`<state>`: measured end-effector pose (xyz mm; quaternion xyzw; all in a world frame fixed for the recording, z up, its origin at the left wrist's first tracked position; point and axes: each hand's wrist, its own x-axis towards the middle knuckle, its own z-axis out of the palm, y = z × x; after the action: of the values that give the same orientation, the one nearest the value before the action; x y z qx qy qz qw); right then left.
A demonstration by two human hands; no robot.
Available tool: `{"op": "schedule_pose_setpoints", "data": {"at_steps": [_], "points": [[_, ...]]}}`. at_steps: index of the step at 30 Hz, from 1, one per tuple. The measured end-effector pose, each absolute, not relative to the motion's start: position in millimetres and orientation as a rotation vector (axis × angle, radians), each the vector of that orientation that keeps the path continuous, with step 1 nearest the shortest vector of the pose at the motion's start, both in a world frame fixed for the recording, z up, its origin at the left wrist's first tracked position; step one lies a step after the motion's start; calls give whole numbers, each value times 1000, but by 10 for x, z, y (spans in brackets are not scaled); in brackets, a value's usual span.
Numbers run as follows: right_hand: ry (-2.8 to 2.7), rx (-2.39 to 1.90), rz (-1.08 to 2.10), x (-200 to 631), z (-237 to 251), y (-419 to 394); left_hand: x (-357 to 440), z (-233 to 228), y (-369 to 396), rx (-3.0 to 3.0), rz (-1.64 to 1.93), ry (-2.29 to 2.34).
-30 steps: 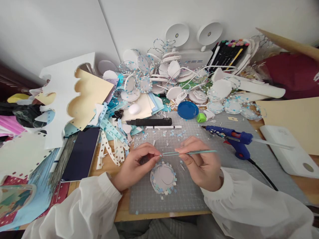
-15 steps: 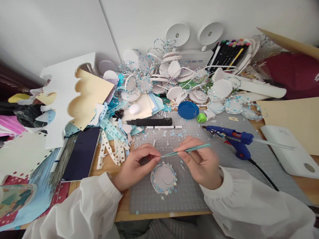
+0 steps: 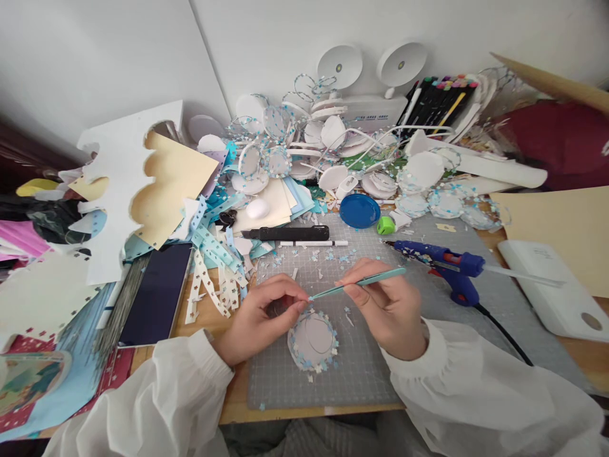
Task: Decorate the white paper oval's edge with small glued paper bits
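Note:
A pair of light teal tweezers point(image 3: 368, 281) is held in my right hand point(image 3: 390, 311), slanting down leftward to a tip beside my left fingertips. My left hand point(image 3: 266, 315) pinches with thumb and forefinger; a tiny pale star-like bit point(image 3: 311, 299) shows at that spot, and what else the fingers hold is too small to make out. Just below, a round white disc point(image 3: 311, 343) lies on the grey cutting mat point(image 3: 366, 384), ringed by a wire with small blue and white paper stars along it.
A blue glue gun point(image 3: 440, 257) lies to the right, its cord running toward me. A black utility knife point(image 3: 285, 233), a white pen point(image 3: 313, 243) and a blue lid point(image 3: 360, 211) lie beyond my hands. Punched paper strips point(image 3: 209, 279) and a phone point(image 3: 156, 295) are left.
My right hand has shifted slightly right and down with the tweezers, whose angle has changed a little. The left hand stays nearly still, and the pale bit at its fingertips shows more clearly.

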<state>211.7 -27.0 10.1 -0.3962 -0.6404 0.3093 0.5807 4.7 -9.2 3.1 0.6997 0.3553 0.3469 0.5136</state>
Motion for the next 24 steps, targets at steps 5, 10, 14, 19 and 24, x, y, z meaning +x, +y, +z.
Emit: {"op": "schedule_pose_setpoints", "data": {"at_steps": [5,10,14,19,24], "points": [[-1486,-919,752,2095,103,-262,42,23,-84,1684,846,835],[-1479,-902,749,2068,120,-262,45,31,-82,1704,855,841],[-1447,-936,775,2071,123,-260,44,34,-87,1714,866,845],[-1401,-1000,795,2090,107,-234,43,39,-89,1710,849,867],[-1411,-992,804,2074,122,-234,45,44,-89,1698,840,862]]}}
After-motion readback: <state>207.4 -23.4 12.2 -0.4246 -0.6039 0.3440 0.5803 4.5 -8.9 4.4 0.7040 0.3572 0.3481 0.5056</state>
